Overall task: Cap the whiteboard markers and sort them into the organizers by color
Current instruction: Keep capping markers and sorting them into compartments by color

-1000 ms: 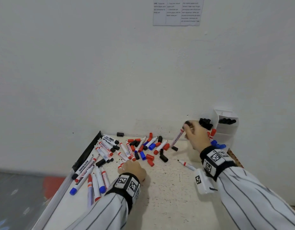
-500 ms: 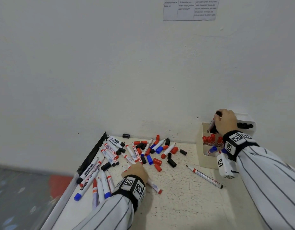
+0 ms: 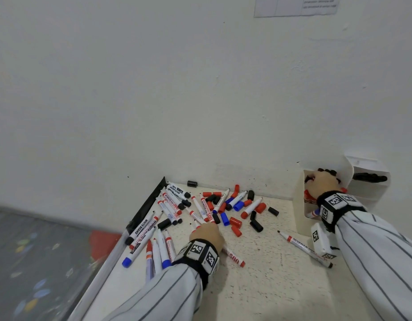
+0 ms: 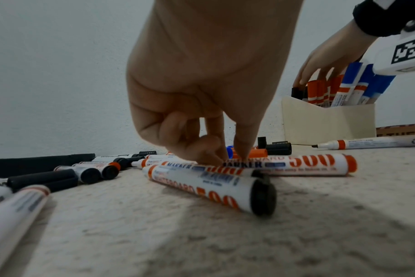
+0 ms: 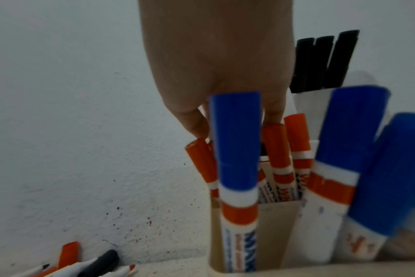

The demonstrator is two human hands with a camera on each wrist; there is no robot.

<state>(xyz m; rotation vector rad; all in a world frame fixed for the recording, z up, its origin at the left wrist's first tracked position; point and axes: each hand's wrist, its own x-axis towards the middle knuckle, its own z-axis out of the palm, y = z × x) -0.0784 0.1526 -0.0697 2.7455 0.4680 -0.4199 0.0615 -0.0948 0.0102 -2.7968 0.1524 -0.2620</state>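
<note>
Many whiteboard markers and loose red [image 3: 235, 221], black [image 3: 256, 225] and blue caps lie scattered on the speckled table [image 3: 269, 286]. My left hand [image 3: 207, 232] sits on the pile, its thumb and index fingertip pinching the barrel of a white marker with an orange end [image 4: 308, 165]. My right hand [image 3: 316, 181] reaches down into the cream organizer [image 3: 299, 212], its straight fingers [image 5: 194, 123] touching the caps of the upright red markers [image 5: 275, 146]. Blue-capped markers [image 5: 235, 140] stand in the front compartment and partly hide the fingertips.
A second white organizer [image 3: 371, 191] holding black markers [image 3: 369, 177] stands against the wall at far right. An uncapped marker [image 3: 304, 247] lies alone near the right wrist. A black strip [image 3: 147, 205] runs along the table's left edge, with grey floor beyond.
My right hand carried a dark-capped marker from above the pile to the organizer and now reaches into it with straight fingers. The left hand stayed on the pile.
</note>
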